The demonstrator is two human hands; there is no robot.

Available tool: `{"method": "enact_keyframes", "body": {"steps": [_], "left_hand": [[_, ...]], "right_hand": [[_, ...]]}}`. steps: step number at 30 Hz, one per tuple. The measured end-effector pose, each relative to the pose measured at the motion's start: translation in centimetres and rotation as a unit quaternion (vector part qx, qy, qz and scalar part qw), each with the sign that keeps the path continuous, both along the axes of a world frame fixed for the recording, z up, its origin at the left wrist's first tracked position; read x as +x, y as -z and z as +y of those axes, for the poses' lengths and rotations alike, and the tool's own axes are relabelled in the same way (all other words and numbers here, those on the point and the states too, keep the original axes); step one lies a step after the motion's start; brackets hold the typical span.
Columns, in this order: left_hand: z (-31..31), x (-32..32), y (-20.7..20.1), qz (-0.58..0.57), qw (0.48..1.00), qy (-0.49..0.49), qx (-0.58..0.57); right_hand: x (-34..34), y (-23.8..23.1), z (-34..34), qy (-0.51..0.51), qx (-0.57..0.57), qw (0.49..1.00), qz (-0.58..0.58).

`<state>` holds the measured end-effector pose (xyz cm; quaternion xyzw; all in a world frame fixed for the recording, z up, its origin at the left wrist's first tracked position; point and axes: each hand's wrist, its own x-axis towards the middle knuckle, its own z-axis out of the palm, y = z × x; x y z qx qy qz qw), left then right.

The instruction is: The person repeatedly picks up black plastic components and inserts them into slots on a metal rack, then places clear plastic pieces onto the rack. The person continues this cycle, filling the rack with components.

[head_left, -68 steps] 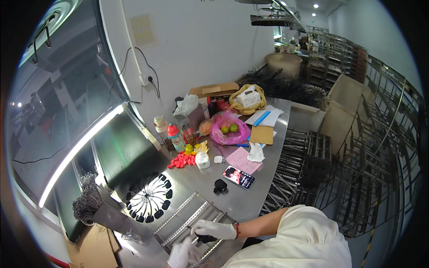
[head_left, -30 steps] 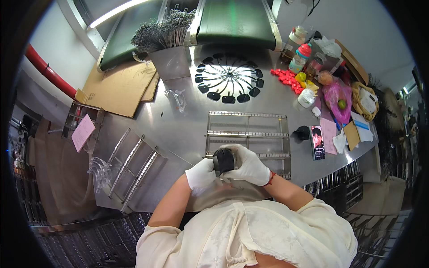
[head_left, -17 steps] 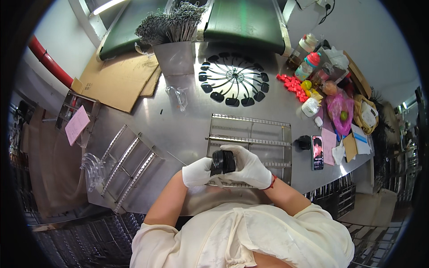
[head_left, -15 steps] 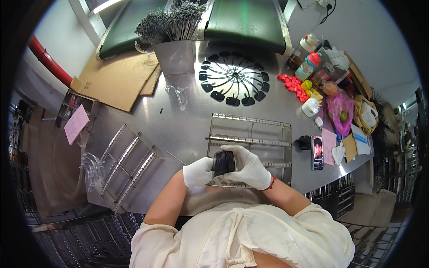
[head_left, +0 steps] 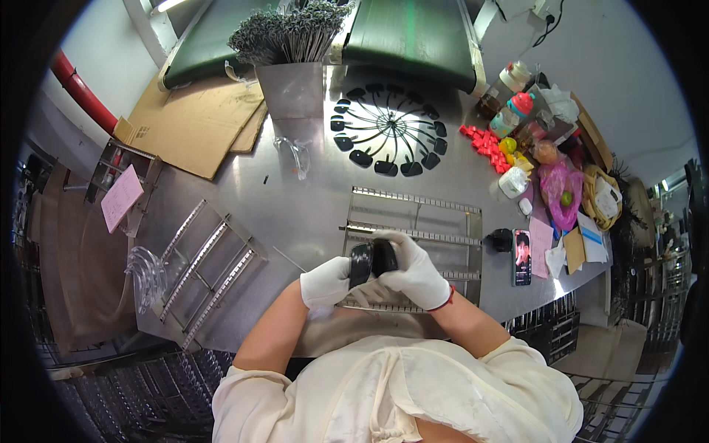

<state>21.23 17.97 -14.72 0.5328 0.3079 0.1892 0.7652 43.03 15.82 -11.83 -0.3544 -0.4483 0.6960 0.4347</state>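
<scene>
My left hand [head_left: 325, 285], in a white glove, is closed on a glossy black curved piece [head_left: 360, 264]. Opposite it, my gloved right hand [head_left: 417, 277] grips a second black rounded piece [head_left: 385, 257], its fingers arched over the top. The two pieces stand side by side with a narrow gap at the top; whether they touch lower down is hidden. Something pale and translucent, perhaps thin film, shows below them between the hands. Both hands are above the near left part of a slotted metal rack [head_left: 417, 233] that lies on the steel table [head_left: 295, 214].
A second slotted rack [head_left: 198, 264] lies left, beside clear curved plastic pieces [head_left: 146, 280]. Black paddle-shaped parts on thin stems form a ring [head_left: 386, 168] farther back. Bottles [head_left: 509, 114], red pieces [head_left: 484, 144], a pink bag [head_left: 559, 188] and a phone [head_left: 521, 257] stand right; cardboard [head_left: 192, 125] lies back left.
The black pieces, close together before, are now apart at the top. My right hand has tilted, its fingers lifting over the right piece. The view has shifted slightly.
</scene>
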Motion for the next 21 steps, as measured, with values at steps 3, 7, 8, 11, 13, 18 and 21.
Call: {"method": "enact_keyframes", "body": {"steps": [3, 7, 8, 11, 13, 18, 21], "left_hand": [[-0.5, 0.7, 0.6, -0.109, 0.988, -0.108, 0.004], [-0.8, 1.7, 1.7, -0.045, 0.947, -0.223, 0.225], [-0.7, 1.9, 1.9, -0.01, 0.933, -0.229, 0.279], [-0.7, 2.0, 2.2, 0.035, 0.901, -0.241, 0.358], [-0.6, 2.0, 2.3, 0.017, 0.907, -0.253, 0.336], [-0.8, 2.3, 2.5, 0.042, 0.904, -0.273, 0.327], [-1.0, 2.7, 2.8, 0.046, 0.911, -0.289, 0.291]], "right_hand": [[1.2, 0.2, 2.1, 0.019, 0.002, 0.999, 0.036], [2.4, 0.7, 6.9, 0.006, 0.023, 0.99, 0.141], [1.8, 1.2, 8.4, 0.043, 0.081, 0.993, 0.076], [0.7, 2.7, 11.5, 0.052, 0.152, 0.984, -0.075], [-0.5, 3.8, 12.7, 0.059, 0.146, 0.981, -0.115], [-1.8, 4.5, 13.8, 0.057, 0.299, 0.904, -0.299], [-1.9, 3.6, 13.3, 0.067, 0.389, 0.826, -0.402]]}}
